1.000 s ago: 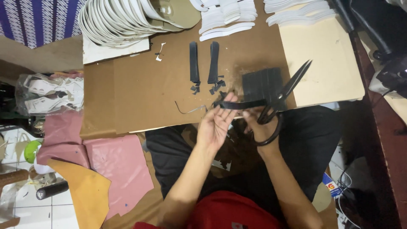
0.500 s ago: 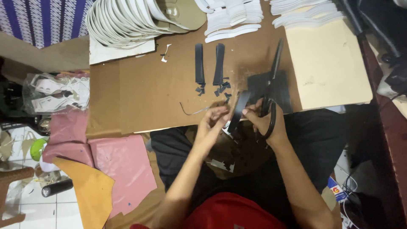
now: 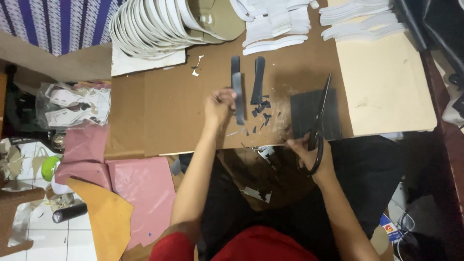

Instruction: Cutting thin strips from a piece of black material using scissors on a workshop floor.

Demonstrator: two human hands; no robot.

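My left hand (image 3: 218, 107) reaches out over the brown cardboard work surface (image 3: 159, 111) and pinches a narrow black strip (image 3: 239, 104). That strip lies over another black strip (image 3: 235, 67), and a third one (image 3: 258, 79) rests just to its right, above several small black offcuts (image 3: 261, 113). My right hand (image 3: 309, 153) grips the handles of black scissors (image 3: 320, 113). Their blades point away from me across a stack of black sheet material (image 3: 302, 111).
A fan of white and tan sole-shaped cutouts (image 3: 154, 24) fills the far left of the board, with white pieces (image 3: 273, 26) and a cream board (image 3: 386, 87) to the right. Pink sheets (image 3: 140, 193), an orange piece (image 3: 104, 220) and a plastic bag (image 3: 72, 106) lie at left.
My left hand has carried the freshly cut black strip away from the scissors, forward and left, down beside the other strips. My right hand has lowered the scissors over the black stack.
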